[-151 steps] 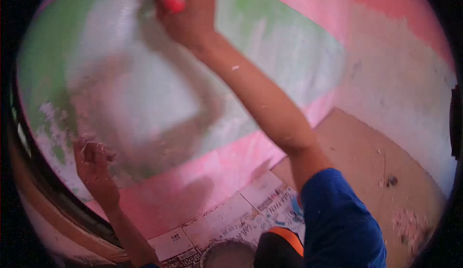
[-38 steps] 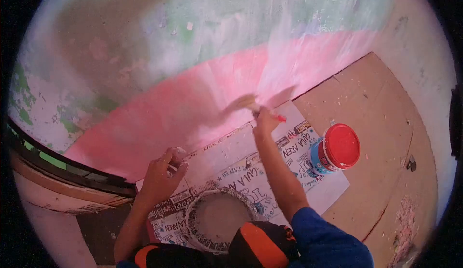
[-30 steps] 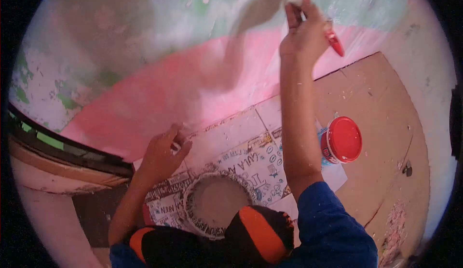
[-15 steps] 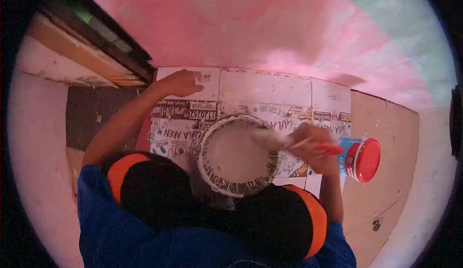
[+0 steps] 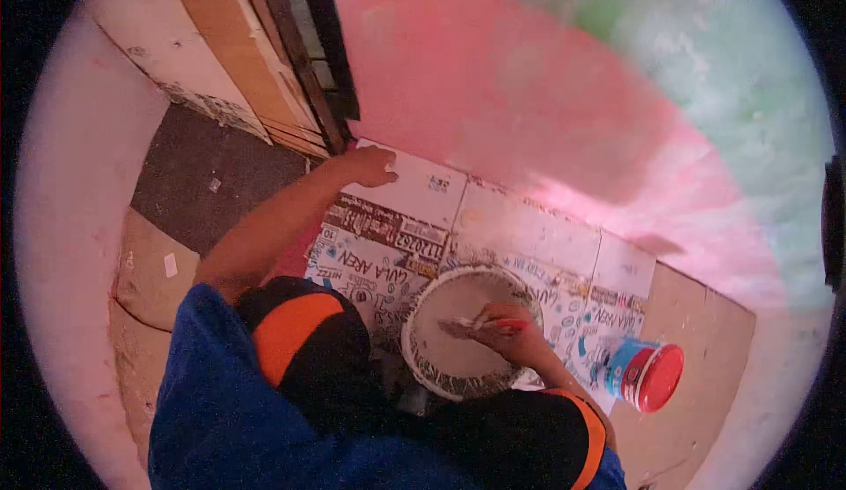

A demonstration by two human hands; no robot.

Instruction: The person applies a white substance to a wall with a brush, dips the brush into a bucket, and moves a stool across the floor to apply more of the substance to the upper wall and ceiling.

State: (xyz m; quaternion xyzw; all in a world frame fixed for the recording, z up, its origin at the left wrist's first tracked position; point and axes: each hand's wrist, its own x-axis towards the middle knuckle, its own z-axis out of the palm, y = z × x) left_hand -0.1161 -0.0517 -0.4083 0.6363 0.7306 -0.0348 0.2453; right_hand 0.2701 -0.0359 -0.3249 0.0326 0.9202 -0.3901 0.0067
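My right hand [image 5: 508, 338] grips a paintbrush with a red handle [image 5: 515, 323]. Its pale bristles [image 5: 456, 327] point left, over or in the whitish paint [image 5: 460, 360] of a round bucket. Splatters coat the bucket's inner wall [image 5: 425, 372], and the bucket stands between my knees. Further forward and to the left, my left hand [image 5: 368, 167] rests on the printed cardboard [image 5: 414, 181] beside the wall, fingers apart and holding nothing that I can see.
A pink and green painted wall [image 5: 493, 76] rises ahead. Right of the bucket lies a blue tub with a red lid [image 5: 661, 378]. A dark-edged wooden frame [image 5: 322, 58] stands at the left, beside a dark mat [image 5: 220, 173]. Brown board [image 5: 696, 340] covers the floor at right.
My view has turned, so the wall edge now slants down to the right. My right hand has brought the brush from the bucket's right rim to over its middle. My left hand stays on the cardboard.
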